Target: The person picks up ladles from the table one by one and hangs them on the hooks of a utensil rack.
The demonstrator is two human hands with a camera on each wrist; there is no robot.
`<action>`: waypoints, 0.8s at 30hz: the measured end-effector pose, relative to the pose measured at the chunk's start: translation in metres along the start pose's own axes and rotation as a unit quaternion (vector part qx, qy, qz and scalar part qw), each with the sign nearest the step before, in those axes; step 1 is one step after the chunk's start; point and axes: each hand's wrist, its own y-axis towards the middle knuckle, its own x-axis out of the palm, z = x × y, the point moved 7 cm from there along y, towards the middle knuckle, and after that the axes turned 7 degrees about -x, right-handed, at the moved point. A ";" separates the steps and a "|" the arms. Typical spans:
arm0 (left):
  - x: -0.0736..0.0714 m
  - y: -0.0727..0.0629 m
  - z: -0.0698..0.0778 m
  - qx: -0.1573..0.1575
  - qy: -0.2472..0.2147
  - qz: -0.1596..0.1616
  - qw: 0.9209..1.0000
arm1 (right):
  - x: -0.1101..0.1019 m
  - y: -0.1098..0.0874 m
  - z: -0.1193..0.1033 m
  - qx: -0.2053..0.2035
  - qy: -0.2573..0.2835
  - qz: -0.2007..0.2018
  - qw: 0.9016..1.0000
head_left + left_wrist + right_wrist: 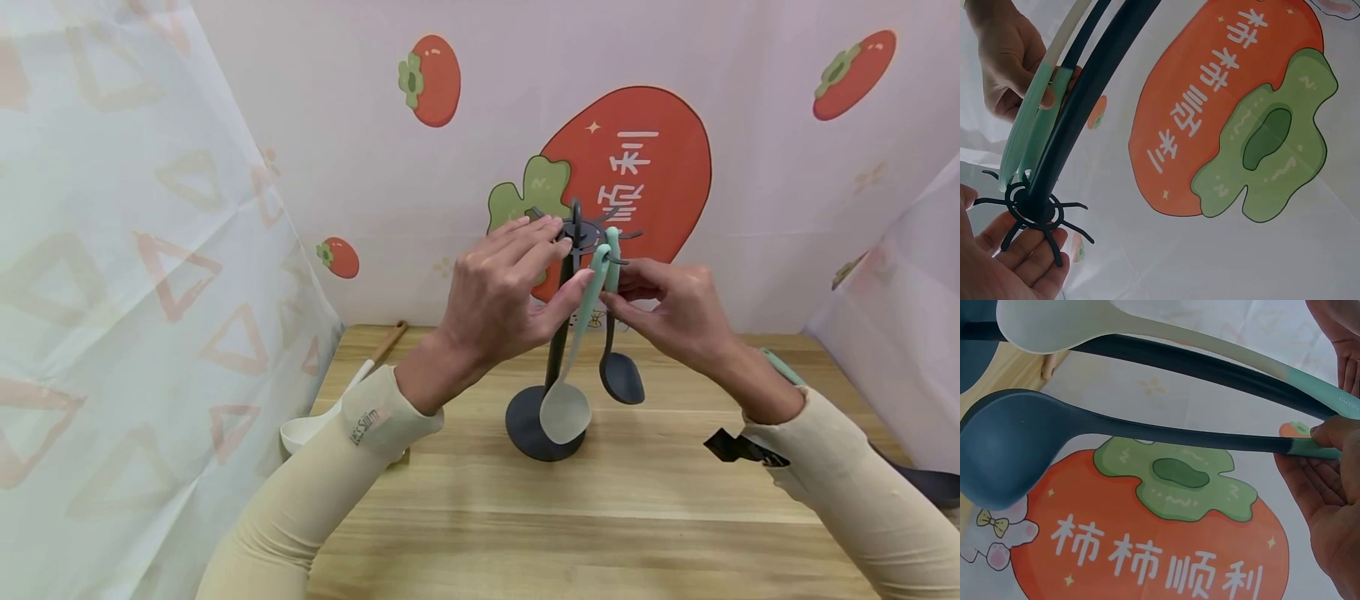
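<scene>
A black utensil rack (557,350) with a ring of hooks on top stands upright on its round base. My left hand (502,283) rests its straight fingers against the hooked top. Its thumb lies right by the mint handle of a cream ladle (566,412), which hangs from one hook, bowl down. Between thumb and fingers, my right hand (678,308) pinches the mint handle of a dark blue ladle (1010,444). This handle's upper end is at a hook beside the cream ladle, and its bowl hangs clear above the table.
On the left, a white utensil with a wooden handle (387,342) lies partly behind my left sleeve. A dark utensil (930,483) lies at the right edge, and a mint handle (782,365) shows behind my right wrist. A printed cloth (360,125) closes off the back.
</scene>
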 end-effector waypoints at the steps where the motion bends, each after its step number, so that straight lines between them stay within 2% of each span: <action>1: 0.000 0.000 0.000 0.000 -0.001 0.000 1.000 | 0.001 0.000 0.000 -0.001 -0.002 -0.001 1.000; 14: -0.001 0.000 0.001 0.007 -0.011 0.011 1.000 | 0.004 -0.003 0.003 0.002 0.000 0.008 1.000; 24: 0.000 0.000 0.000 0.010 -0.012 0.007 1.000 | 0.008 -0.003 0.005 0.006 0.012 0.014 1.000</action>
